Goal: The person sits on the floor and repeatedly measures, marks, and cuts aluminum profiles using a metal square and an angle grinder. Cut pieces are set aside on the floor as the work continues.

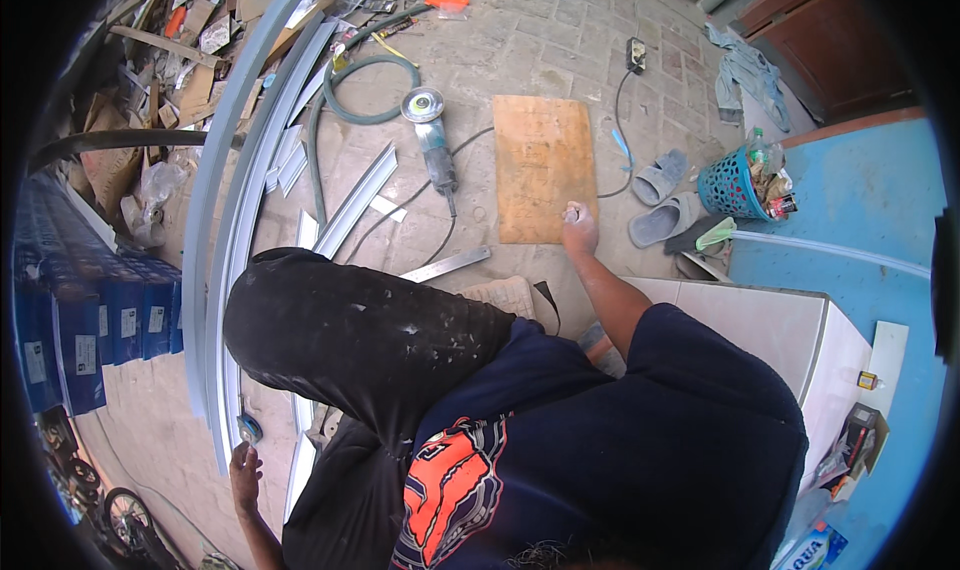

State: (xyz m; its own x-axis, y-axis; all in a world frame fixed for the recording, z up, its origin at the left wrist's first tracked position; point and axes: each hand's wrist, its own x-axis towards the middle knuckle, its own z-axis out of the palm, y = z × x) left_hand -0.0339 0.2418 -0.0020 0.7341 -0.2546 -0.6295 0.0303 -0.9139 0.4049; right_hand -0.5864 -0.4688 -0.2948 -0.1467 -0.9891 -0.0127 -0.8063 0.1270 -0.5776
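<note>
My left hand [245, 470] is at the lower left with curled fingers, just below a small blue tool [250, 428], possibly a tape measure, beside long metal profiles [233, 320]; what it grips is unclear. My right hand [580, 228] is closed at the lower right corner of an orange-brown board [540, 160], its fingertips pale with dust; anything inside is hidden. An angle grinder [436, 155] lies left of the board, with shorter white metal pieces [355, 200] and a flat metal bar [450, 265] nearby.
A coiled green hose [370, 65] lies beyond the grinder. Debris [200, 80] and stacked blue boxes [80, 310] line the left. At right are grey slippers [655, 220], a blue basket [725, 185], a pale box-like piece [760, 320] and a blue wall [870, 190]. A power strip [635, 55] is behind.
</note>
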